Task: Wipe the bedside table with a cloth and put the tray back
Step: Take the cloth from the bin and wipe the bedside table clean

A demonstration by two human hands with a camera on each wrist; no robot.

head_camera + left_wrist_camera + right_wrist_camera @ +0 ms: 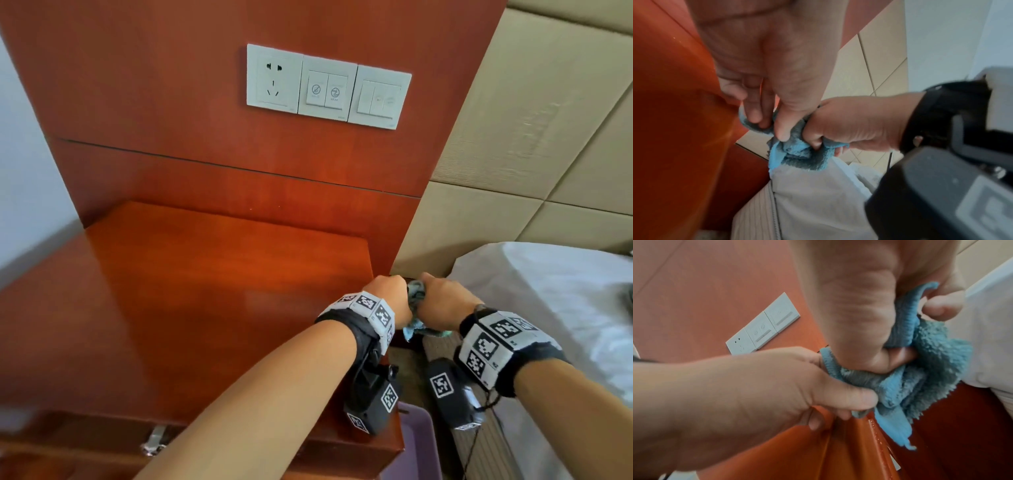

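Head view: both the left hand (388, 294) and right hand (442, 301) clutch the bunched blue fluffy cloth (415, 310) just off the glossy red-brown wooden bedside table (178, 308), at its bed-side corner. Likely regathering the cloth mid-wipe; next, press it flat on the tabletop.

head: high, looking down | wrists: close, facing each other | shared: cloth (797, 152)
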